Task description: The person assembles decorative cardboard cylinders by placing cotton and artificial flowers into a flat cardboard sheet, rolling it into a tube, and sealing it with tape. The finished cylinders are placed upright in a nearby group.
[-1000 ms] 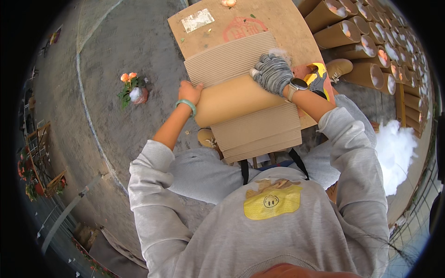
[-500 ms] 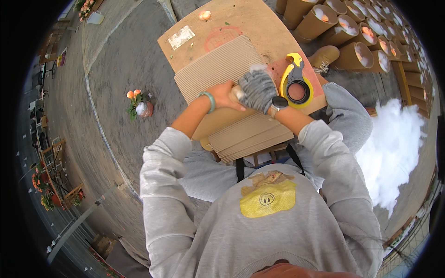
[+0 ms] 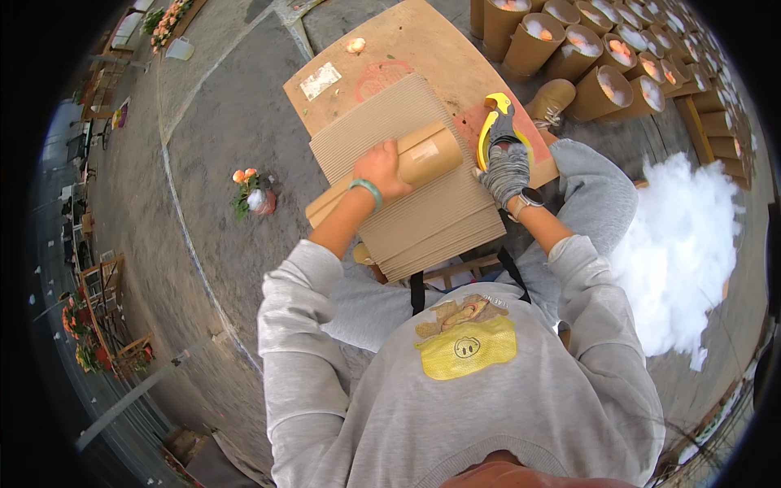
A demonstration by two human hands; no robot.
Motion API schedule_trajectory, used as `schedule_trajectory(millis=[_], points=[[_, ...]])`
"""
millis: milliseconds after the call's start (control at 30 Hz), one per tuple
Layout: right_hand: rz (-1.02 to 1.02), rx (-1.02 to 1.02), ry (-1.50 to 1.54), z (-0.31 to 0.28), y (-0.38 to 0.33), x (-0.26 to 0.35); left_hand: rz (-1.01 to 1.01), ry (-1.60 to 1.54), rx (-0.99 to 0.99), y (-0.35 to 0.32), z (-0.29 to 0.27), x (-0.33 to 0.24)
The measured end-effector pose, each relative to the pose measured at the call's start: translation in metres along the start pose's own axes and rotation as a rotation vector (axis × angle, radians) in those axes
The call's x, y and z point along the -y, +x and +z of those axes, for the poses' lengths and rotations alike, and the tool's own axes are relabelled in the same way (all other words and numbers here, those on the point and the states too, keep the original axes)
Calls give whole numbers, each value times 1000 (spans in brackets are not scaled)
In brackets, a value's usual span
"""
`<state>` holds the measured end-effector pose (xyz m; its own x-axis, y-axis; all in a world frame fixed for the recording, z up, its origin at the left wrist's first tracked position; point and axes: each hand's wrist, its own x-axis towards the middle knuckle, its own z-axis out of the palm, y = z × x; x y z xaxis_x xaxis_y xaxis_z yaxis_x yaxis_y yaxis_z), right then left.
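Observation:
A rolled tube of brown cardboard (image 3: 423,154) lies across a stack of corrugated cardboard sheets (image 3: 431,228) on a wooden board (image 3: 407,41). My bare left hand (image 3: 381,169) presses down on the tube near its middle. My right hand (image 3: 506,169), in a grey knit glove, grips a yellow and black tape dispenser (image 3: 496,122) just right of the tube's end, over a reddish patch of the board.
Rows of brown cardboard tubes (image 3: 598,53) stuffed with pale filling stand at the top right. A heap of white stuffing (image 3: 687,244) lies on the ground at the right. A small bunch of flowers (image 3: 252,191) lies on the pavement to the left.
My right hand left the tube and went right onto the tape dispenser. My left hand stays on the tube, which now lies rolled across the sheets.

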<state>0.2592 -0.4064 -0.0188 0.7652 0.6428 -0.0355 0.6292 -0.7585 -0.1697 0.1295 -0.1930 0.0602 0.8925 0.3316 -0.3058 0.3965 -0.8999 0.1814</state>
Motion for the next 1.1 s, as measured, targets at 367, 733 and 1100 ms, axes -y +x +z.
schedule_trajectory(millis=[367,733,1100], points=[[-18,501,1543,-141,-3,52,-21,-61,-231,-21,37,-7],[211,850,1631,-70,-139,8,-13,-105,-27,-9,-2,1],[111,949,1866,-133,45,38,334,24,-175,-92,-32,-62]])
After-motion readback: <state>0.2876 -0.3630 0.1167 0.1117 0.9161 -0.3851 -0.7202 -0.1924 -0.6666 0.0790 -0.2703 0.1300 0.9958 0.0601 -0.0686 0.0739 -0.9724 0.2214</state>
